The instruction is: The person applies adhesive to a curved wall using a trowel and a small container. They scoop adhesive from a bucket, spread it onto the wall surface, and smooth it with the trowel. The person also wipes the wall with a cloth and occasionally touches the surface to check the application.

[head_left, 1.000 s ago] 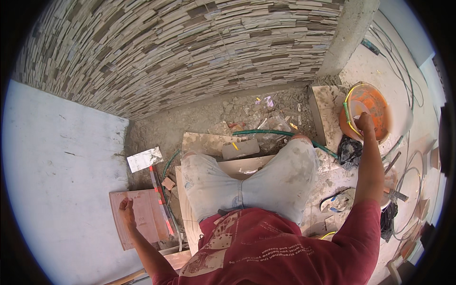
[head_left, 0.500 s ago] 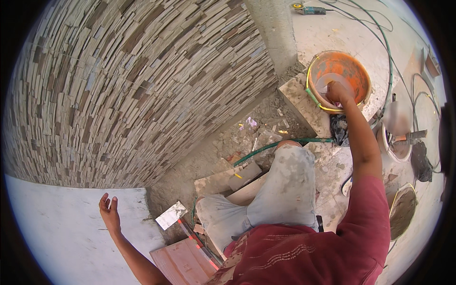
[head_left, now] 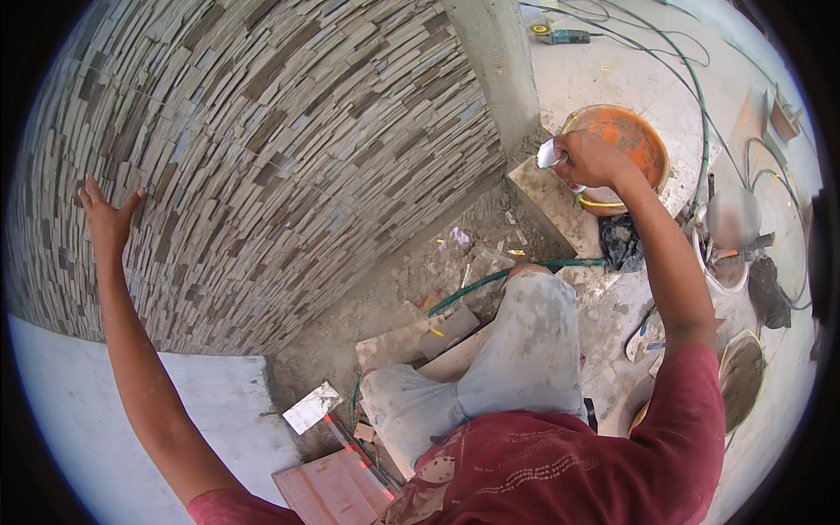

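My left hand [head_left: 109,217] is raised in front of the stacked-stone wall [head_left: 289,149] with its fingers spread and nothing in it. Whether it touches the stone I cannot tell. My right hand [head_left: 595,160] is closed around a small white cup-like container [head_left: 549,154], partly hidden by the fingers. A bit of pink shows below that hand. Both are over the left rim of an orange bucket [head_left: 646,140], whose inside is stained with grey. The bucket stands on a pale tile slab [head_left: 544,188].
A green hose [head_left: 477,282] crosses the rubble by my knee. An angle grinder [head_left: 560,35] lies at the back with its cord. Black plastic bags [head_left: 621,243], a white bucket [head_left: 726,273] and a mortar bucket [head_left: 742,381] stand right. A cardboard box [head_left: 328,486] is near.
My right hand has come up out of the orange bucket and moved left, with the white container now showing. My left hand has risen from the pale surface to the stone wall, fingers spreading.
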